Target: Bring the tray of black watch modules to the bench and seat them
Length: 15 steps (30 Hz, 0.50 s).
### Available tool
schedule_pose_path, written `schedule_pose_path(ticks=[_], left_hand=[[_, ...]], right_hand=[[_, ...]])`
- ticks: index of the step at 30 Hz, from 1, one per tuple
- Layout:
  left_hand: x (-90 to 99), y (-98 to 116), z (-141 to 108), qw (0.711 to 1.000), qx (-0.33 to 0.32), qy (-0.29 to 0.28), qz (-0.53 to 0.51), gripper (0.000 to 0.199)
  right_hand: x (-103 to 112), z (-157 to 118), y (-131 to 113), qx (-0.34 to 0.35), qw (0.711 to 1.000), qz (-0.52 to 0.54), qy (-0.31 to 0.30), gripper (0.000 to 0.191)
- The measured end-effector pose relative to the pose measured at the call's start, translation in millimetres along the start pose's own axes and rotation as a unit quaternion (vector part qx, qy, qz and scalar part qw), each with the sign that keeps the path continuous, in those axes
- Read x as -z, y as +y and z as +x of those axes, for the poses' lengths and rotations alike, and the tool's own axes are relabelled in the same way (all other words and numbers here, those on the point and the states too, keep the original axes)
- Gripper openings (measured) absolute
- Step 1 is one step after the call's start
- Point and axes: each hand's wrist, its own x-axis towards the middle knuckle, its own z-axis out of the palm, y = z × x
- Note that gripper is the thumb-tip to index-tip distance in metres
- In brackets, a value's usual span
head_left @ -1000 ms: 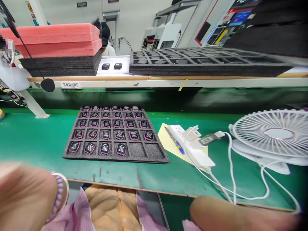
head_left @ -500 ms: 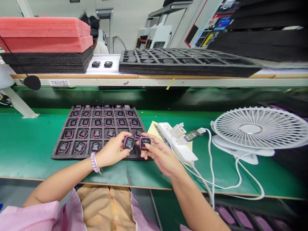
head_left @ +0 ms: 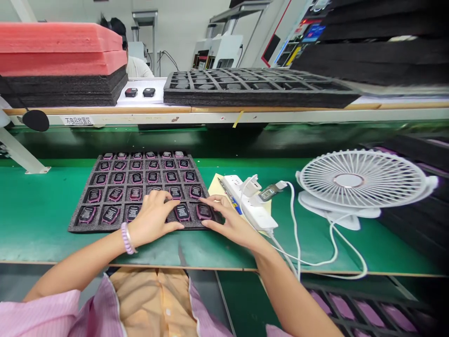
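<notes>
The foam tray [head_left: 105, 224] lies flat on the green surface [head_left: 42, 206] and serves as the reference. Its compartments hold small pink-edged watch modules, screens up, in rows.

The left hand [head_left: 152, 220] rests on the tray's front row, right of centre — fingers spread and flat, pinching nothing; the fingertips [head_left: 167, 202] lie just beside the module second from the right [head_left: 182, 212]. The right hand [head_left: 228, 222] sits at the tray's front right corner with its grip equally spread; its forefinger reaches over the corner module [head_left: 204, 210]. Both modules are seated in their compartments, not held.

Right of the tray, just beside it, a white power strip [head_left: 249, 208] lies on a yellow sheet [head_left: 214, 187]. Farther right stands a white desk fan [head_left: 361, 180] — tilted face-up. Behind the tray, a raised shelf carries a black gridded tray [head_left: 256, 91] and stacked red and black foam [head_left: 63, 61].
</notes>
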Motion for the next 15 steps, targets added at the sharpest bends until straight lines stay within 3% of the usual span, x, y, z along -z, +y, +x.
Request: schedule_pose_path(ticks=[2, 5, 6, 9, 12, 15], left_hand=[[16.2, -17.3, -26.3, 0.997, 0.017, 0.067, 0.026, 0.051], [37.7, -64.1, -76.0, 0.966, 0.125, 0.203, 0.099, 0.057], [41.9, -81.6, -93.1, 0.948, 0.184, 0.228, 0.120, 0.067], [39.9, -122.1, -135.8, 0.899, 0.353, 0.230, 0.116, 0.093], [18.8, -131.2, -154.7, 0.902, 0.377, 0.210, -0.016, 0.092], [-3.7, -114.5, -158.5, 0.876, 0.389, 0.282, -0.047, 0.091]], right_hand=[[2.6, 1.0, 5.8, -0.021, 1.000, 0.005, 0.014, 0.064], [4.4, 6.0, 14.7, -0.074, 0.994, 0.061, 0.053, 0.068], [3.9, 9.4, 16.8, -0.091, 0.991, 0.084, 0.057, 0.070], [-1.6, 23.9, 18.4, -0.124, 0.983, 0.114, 0.069, 0.071], [-11.1, 37.2, 14.0, -0.147, 0.981, 0.076, 0.103, 0.072], [-18.5, 38.3, 7.5, -0.164, 0.978, 0.029, 0.122, 0.073]])
